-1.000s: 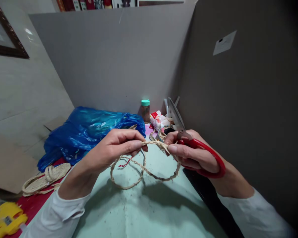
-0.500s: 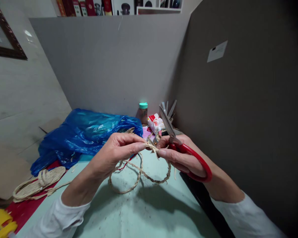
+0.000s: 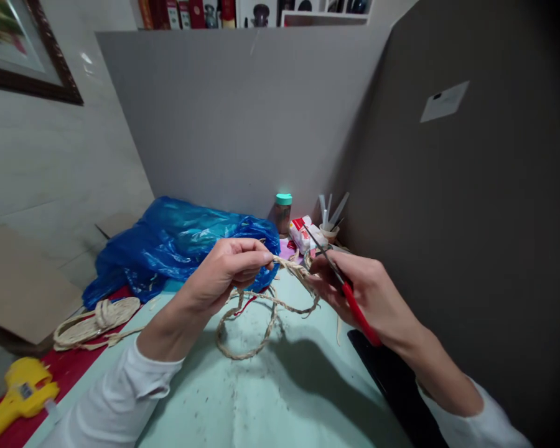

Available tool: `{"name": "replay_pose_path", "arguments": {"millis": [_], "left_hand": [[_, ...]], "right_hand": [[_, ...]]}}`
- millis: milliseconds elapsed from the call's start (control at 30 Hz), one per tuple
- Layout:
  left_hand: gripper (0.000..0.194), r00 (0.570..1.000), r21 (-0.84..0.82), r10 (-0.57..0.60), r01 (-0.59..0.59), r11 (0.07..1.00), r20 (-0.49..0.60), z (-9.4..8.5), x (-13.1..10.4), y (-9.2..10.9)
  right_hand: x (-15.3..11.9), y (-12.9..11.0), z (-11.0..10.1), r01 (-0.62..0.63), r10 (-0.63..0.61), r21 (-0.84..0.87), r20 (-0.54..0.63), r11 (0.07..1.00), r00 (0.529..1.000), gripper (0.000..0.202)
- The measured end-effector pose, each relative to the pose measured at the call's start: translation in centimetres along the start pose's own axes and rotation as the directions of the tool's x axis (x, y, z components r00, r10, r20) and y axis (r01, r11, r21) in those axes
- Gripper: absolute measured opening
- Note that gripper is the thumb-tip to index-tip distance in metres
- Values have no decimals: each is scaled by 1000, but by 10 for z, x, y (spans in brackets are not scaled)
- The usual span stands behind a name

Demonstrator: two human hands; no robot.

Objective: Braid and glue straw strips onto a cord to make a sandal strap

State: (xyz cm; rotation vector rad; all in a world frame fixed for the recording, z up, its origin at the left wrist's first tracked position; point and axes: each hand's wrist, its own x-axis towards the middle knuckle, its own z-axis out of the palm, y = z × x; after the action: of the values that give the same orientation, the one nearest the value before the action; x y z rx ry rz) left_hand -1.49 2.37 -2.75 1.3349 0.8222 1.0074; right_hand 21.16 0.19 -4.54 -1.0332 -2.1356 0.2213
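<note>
Pinching a pale, straw-coloured braided cord (image 3: pixel 248 356) between thumb and fingers, the left hand (image 3: pixel 226 270) holds it above the near half of a pale green tabletop (image 3: pixel 200 414) flecked with dark specks. The cord runs right and hangs in loops between the hands. Closed around red-handled metal scissors (image 3: pixel 360 316), the right hand (image 3: pixel 361 283) has its fingertips at the cord's right part; whether they grip it, I cannot tell. A flat black strip (image 3: pixel 385 381) lies along the table's right side.

At the far left sits a crumpled blue plastic bag (image 3: pixel 168 239); right of it, a teal-lidded jar (image 3: pixel 283 213). On red cloth (image 3: pixel 77 373) at the near left rest a pale coiled cord bundle (image 3: pixel 106 316) and a yellow glue gun (image 3: pixel 24 392).

A grey panel (image 3: pixel 238 112) closes the far side, a darker panel (image 3: pixel 452 236) the right. Pale tiled wall (image 3: pixel 70 162) with a brown-framed picture (image 3: pixel 58 81) stands left.
</note>
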Motion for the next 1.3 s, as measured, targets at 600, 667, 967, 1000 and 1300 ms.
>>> {"name": "replay_pose_path", "arguments": {"millis": [600, 667, 967, 1000, 1300], "left_hand": [[16, 994, -191, -61, 78, 978, 95, -12, -5, 11], [16, 993, -202, -68, 86, 976, 97, -12, -4, 11], [14, 996, -198, -70, 79, 977, 48, -10, -2, 9], [14, 997, -183, -63, 71, 981, 50, -9, -3, 8], [18, 996, -96, -10, 18, 995, 84, -1, -7, 6]], "right_hand": [[-3, 3, -1, 124, -307, -860, -39, 494, 951, 28], [-3, 3, -2, 119, -313, -866, -46, 486, 949, 28], [-2, 5, -1, 111, -280, -859, -39, 499, 959, 28], [-2, 5, -1, 114, -279, -857, -36, 503, 960, 27], [-3, 4, 1, 151, -275, -815, -11, 559, 961, 18]]}}
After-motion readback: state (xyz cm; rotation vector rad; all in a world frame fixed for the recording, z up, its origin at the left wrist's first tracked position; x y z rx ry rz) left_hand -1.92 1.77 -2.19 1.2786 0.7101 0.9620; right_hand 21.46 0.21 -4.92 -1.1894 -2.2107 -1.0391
